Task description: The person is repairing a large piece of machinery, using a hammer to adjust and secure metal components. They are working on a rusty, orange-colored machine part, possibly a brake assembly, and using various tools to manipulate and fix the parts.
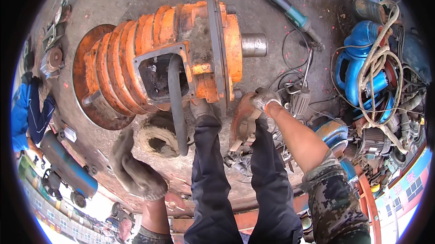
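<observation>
A large orange ribbed electric motor (pixel 131 58) lies on its side, with a round flange and a bare steel shaft (pixel 254 45) at its right end. Out of its square open terminal box (pixel 158 78) comes a thick grey hose-like tube (pixel 176 108). My gloved right hand (pixel 266 100) grips the top of a rusty curved metal piece (pixel 241 119) with a notch in it, between my legs. Below the motor, my gloved left hand (pixel 136 167) is stretched out, holding nothing. Beside it lies a coil of pale fibrous material (pixel 158 140).
An angle grinder (pixel 290 10) with its cord lies on the floor at the far right. Blue pump housings (pixel 362 58) and a looped rope (pixel 383 58) are piled at the right. Another person (pixel 29 112) and a dark cylindrical tank (pixel 68 164) on wheels are at the left.
</observation>
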